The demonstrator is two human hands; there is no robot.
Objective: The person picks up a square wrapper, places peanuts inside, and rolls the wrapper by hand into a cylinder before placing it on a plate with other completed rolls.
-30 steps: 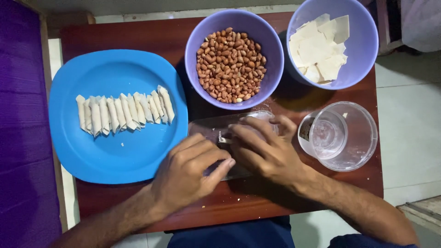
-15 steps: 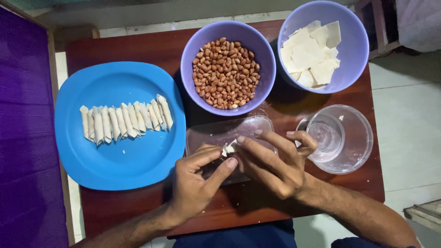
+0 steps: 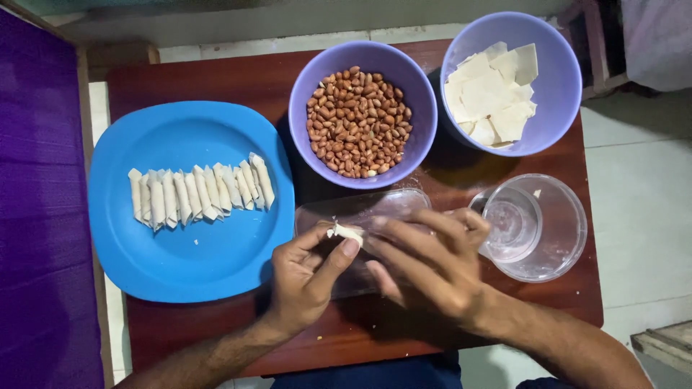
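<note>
My left hand (image 3: 308, 277) pinches a small rolled piece of pale dough (image 3: 347, 233) between thumb and forefinger. My right hand (image 3: 425, 263) lies beside it, fingers stretched over the roll and over a clear plastic lid (image 3: 360, 209) flat on the table. On the left a blue plate (image 3: 187, 266) carries a row of several finished dough rolls (image 3: 202, 189). A purple bowl of peanuts (image 3: 360, 122) stands just beyond my hands. Another purple bowl (image 3: 559, 94) at the far right holds square dough sheets (image 3: 490, 90).
A clear round container (image 3: 559, 230) with a smaller clear cup (image 3: 513, 223) inside sits at the right of the dark red wooden table (image 3: 216, 331). A purple surface (image 3: 36, 216) runs along the left. Pale floor tiles lie to the right.
Both hands have lifted off the clear lid and drawn slightly apart. The dough roll, earlier hidden under the fingers, now shows at my left fingertips.
</note>
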